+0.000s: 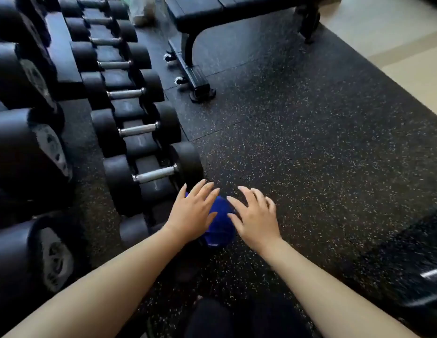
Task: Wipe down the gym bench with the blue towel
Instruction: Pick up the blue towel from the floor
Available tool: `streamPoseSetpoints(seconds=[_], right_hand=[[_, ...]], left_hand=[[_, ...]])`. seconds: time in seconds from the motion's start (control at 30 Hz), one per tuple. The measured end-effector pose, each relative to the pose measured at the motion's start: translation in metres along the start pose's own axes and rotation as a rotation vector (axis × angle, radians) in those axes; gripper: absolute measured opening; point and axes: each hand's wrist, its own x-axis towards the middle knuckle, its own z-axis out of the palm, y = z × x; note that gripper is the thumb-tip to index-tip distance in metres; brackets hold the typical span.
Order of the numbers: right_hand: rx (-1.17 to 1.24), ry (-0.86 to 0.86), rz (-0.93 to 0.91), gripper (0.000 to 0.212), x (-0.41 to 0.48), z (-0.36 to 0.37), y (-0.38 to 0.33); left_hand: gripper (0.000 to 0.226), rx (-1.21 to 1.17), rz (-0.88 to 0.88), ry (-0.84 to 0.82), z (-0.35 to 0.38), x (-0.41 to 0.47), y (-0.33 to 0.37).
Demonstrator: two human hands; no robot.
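The blue towel (221,223) lies bunched on the speckled rubber floor, low in the middle of the head view, beside the nearest dumbbell. My left hand (192,213) hovers over its left side with fingers spread, and my right hand (255,217) is over its right side, fingers apart too. Both hands cover part of the towel; neither grips it. The black padded gym bench (212,11) stands far off at the top of the view, on a black steel frame with small wheels.
A rack of black dumbbells (129,128) with chrome handles runs along the left side. Dark speckled floor (310,142) stretches between me and the bench. Pale tiles (395,32) lie at the top right. Another dark piece of equipment (422,276) sits at the lower right.
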Motion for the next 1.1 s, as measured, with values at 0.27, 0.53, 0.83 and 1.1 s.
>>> streamPoseSetpoints(seconds=[0.27, 0.53, 0.83, 1.1], right_hand=[[-0.06, -0.181, -0.01, 0.058, 0.022, 0.095, 0.014], [0.31, -0.332, 0.028, 0.014, 0.033, 0.077, 0.002], [0.315, -0.235, 0.166, 0.037, 0.004, -0.103, -0.008], [0.4, 0.034, 0.335, 0.032, -0.017, -0.268, -0.015]], left_hand=[[0.06, -0.18, 0.044, -0.282, 0.092, 0.03, -0.025], [0.023, -0.189, -0.026, -0.309, 0.066, 0.033, -0.019], [0.02, -0.351, 0.034, -0.117, -0.114, 0.028, 0.008], [0.019, -0.344, 0.316, -0.039, -0.287, 0.041, 0.07]])
